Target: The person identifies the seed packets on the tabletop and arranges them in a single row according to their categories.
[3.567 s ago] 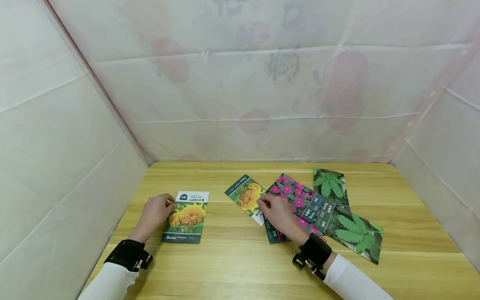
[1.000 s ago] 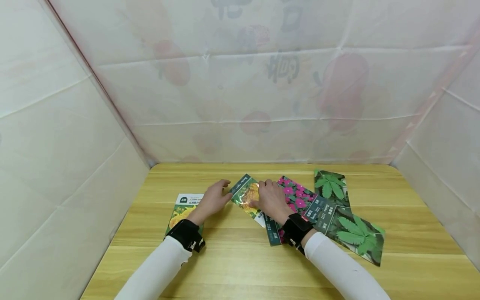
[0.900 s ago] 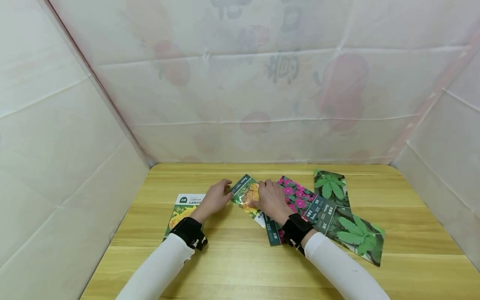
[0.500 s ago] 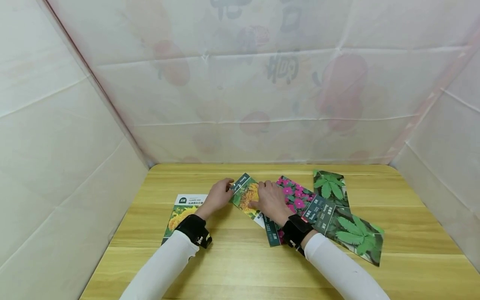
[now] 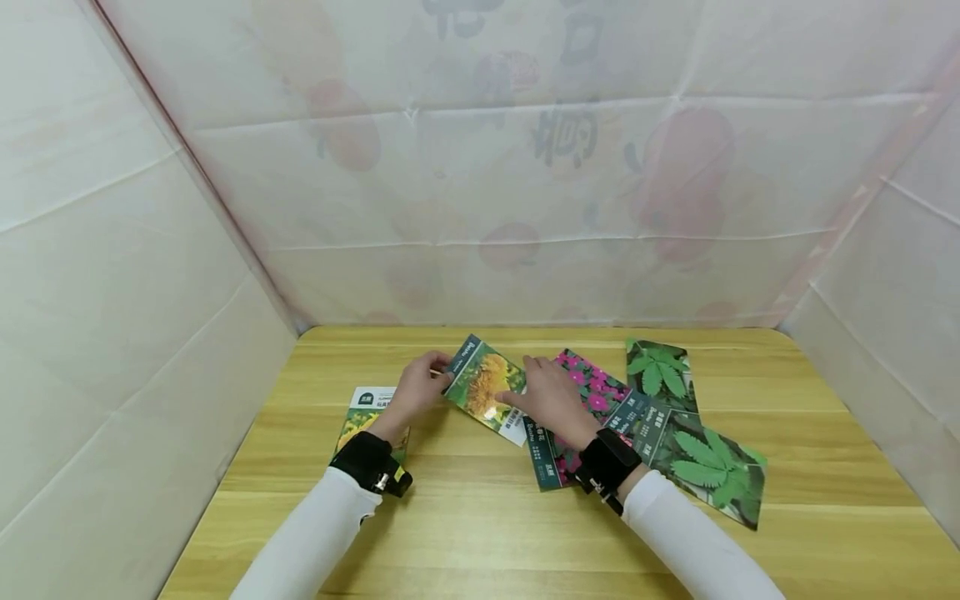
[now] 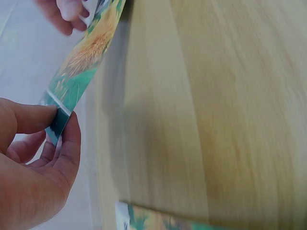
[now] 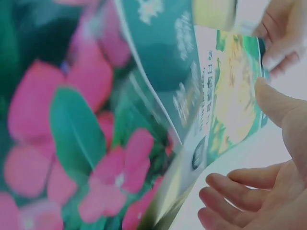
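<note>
In the head view, a seed packet (image 5: 486,382) with a fluffy yellow sunflower on it is raised at a slant above the table. My left hand (image 5: 415,390) pinches its dark far-left corner between thumb and fingers, plain in the left wrist view. My right hand (image 5: 557,404) is at the packet's right edge; the right wrist view shows its thumb by the packet and its fingers spread loosely apart. Under and beside that hand lie two pink-flower seed packets (image 5: 597,402), overlapping. Another sunflower packet (image 5: 367,397) lies flat at the left, partly covered by my left wrist.
To the right, two green-leaf seed packets, an upper one (image 5: 658,371) and a lower one (image 5: 712,471), overlap the pink-flower ones. The wooden table (image 5: 480,542) ends at a pale cloth wall (image 5: 465,283), with cloth sides left and right.
My left hand, earlier beside the left packet, reached the middle sunflower packet and took its corner. That packet has since lifted and shifted left; my right hand has eased back to the right.
</note>
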Available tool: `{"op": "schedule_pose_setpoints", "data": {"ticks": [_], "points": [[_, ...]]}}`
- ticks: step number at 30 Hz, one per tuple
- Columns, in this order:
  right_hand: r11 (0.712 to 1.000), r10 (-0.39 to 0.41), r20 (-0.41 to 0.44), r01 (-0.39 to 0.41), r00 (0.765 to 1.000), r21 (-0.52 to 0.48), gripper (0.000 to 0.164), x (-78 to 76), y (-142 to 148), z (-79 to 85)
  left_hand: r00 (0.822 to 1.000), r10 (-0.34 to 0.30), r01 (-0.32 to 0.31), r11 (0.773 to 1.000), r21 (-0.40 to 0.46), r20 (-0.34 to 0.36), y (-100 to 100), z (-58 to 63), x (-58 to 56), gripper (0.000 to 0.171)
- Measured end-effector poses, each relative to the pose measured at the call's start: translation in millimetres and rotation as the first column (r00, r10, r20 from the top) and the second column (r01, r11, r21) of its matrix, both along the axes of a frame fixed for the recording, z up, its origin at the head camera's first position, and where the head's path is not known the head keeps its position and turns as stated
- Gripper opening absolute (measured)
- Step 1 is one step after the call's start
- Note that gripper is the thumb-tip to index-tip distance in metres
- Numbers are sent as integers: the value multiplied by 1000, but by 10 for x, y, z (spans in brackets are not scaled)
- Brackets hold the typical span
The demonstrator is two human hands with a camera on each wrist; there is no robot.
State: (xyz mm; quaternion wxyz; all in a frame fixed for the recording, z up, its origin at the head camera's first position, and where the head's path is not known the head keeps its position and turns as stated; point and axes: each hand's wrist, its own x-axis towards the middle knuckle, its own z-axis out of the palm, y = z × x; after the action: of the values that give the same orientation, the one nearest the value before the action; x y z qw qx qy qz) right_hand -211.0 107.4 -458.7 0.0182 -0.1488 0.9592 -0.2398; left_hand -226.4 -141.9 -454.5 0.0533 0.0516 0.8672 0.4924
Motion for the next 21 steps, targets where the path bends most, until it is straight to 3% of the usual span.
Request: {"op": "schedule_pose_setpoints", "data": {"ticks": [7, 15, 21], "points": [[992, -53, 8, 53, 999, -110, 82, 27, 177, 72, 994, 37, -54, 982, 182, 98, -196, 76, 68, 40], [970, -85, 30, 90, 996, -225, 82, 162, 306, 93, 992, 86, -108, 954, 280, 89, -240, 142, 189, 36], [952, -97, 1, 93, 995, -292, 66, 187, 306, 81, 983, 152, -182, 908, 377, 107, -143, 192, 272, 26]]}}
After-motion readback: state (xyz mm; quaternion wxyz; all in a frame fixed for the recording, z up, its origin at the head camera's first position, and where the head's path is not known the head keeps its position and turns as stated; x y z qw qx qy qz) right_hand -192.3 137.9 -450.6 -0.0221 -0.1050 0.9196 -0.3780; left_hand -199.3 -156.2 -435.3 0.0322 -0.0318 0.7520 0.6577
